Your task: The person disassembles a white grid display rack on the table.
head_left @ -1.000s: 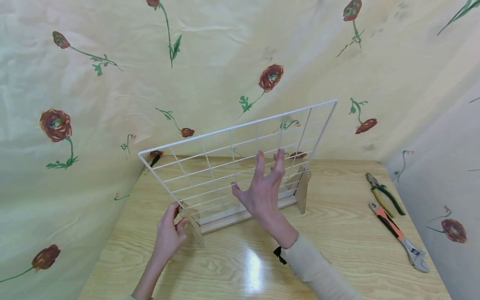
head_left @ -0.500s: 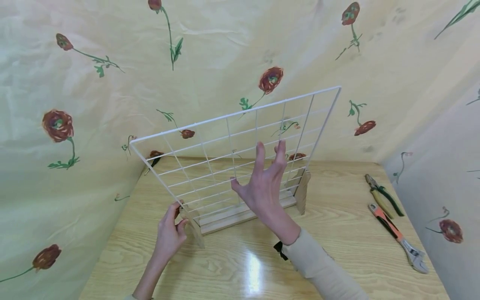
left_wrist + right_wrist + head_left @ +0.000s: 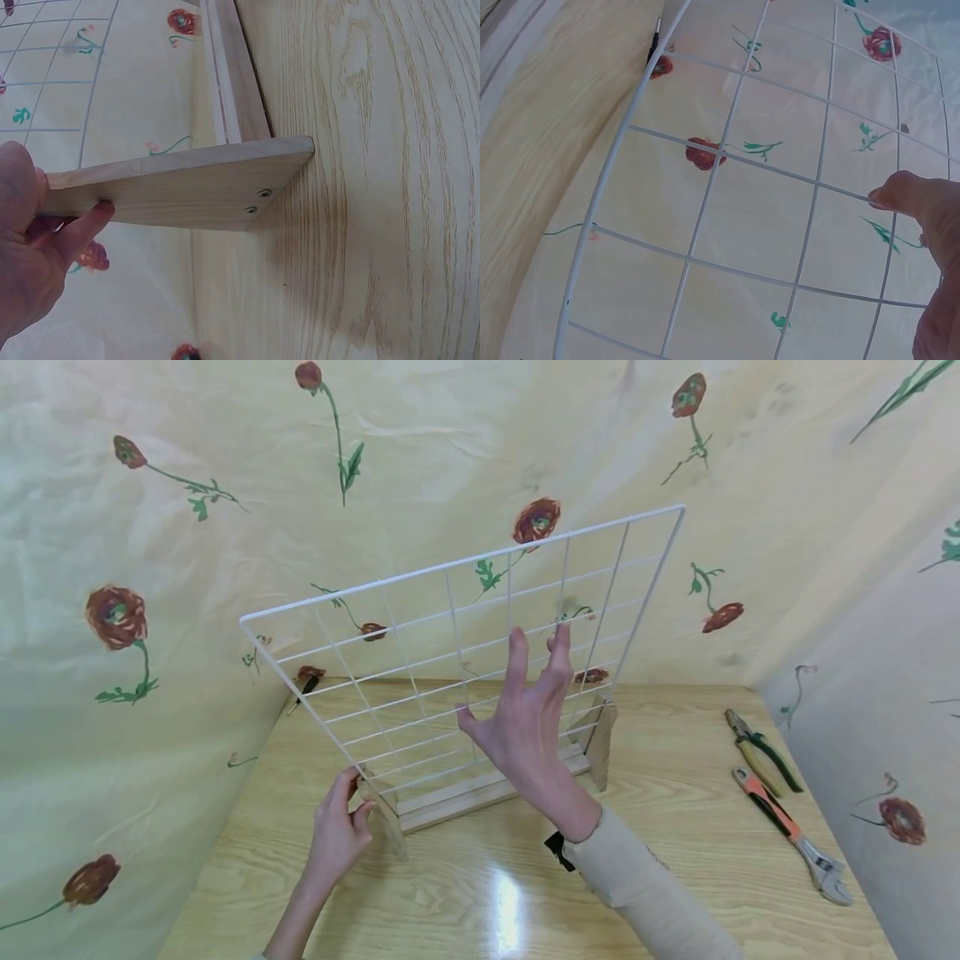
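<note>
My left hand (image 3: 341, 827) grips the near left wooden side panel (image 3: 172, 187) of a small stand, fingers over its top edge and thumb against its outer face. Two screw heads (image 3: 264, 193) show low on that panel. A white wire grid (image 3: 450, 566) rises from between the side panels, tilted. My right hand (image 3: 525, 727) is on the grid's near side, fingers spread and fairly straight, tips at the wires. In the right wrist view the thumb (image 3: 900, 191) presses on a wire. A pale wooden crossbar (image 3: 465, 797) joins the panels at the bottom.
On the right of the wood-grain table (image 3: 660, 827) lie pliers (image 3: 761, 752) and an adjustable wrench (image 3: 791, 835). A dark-handled screwdriver (image 3: 303, 693) lies at the back left corner. Flower-printed cloth (image 3: 420, 460) covers the walls behind and beside the table.
The grid's top edge has swung up and back, with my right hand moving up along with it. My left hand has stayed on the side panel.
</note>
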Tool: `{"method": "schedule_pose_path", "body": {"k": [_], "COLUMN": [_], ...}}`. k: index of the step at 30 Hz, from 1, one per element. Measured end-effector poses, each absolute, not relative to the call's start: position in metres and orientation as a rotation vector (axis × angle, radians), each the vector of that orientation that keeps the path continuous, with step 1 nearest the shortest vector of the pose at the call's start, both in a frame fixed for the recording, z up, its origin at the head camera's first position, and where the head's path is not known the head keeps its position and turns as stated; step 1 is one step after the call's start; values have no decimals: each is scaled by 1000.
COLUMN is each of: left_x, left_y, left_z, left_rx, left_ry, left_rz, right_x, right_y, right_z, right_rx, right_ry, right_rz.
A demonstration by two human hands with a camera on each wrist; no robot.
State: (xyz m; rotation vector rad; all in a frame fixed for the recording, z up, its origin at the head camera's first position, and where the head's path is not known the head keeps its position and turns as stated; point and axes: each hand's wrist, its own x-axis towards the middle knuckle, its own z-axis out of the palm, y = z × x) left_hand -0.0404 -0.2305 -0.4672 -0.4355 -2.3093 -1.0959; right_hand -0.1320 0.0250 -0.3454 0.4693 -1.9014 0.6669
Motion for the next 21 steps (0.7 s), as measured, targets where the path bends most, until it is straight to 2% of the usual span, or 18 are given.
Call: {"method": "schedule_pose_path", "body": {"k": [21], "left_x": [-40], "left_y": [-232], "left_z": [-468], "left_rx": [-449], "left_ry": [-2323], "left_rz": [-1084], "right_x": [-130], "right_y": [24], "right_z": [-305], "right_rx": [456], "right_ry": [-1903], "right_rz": [657]}}
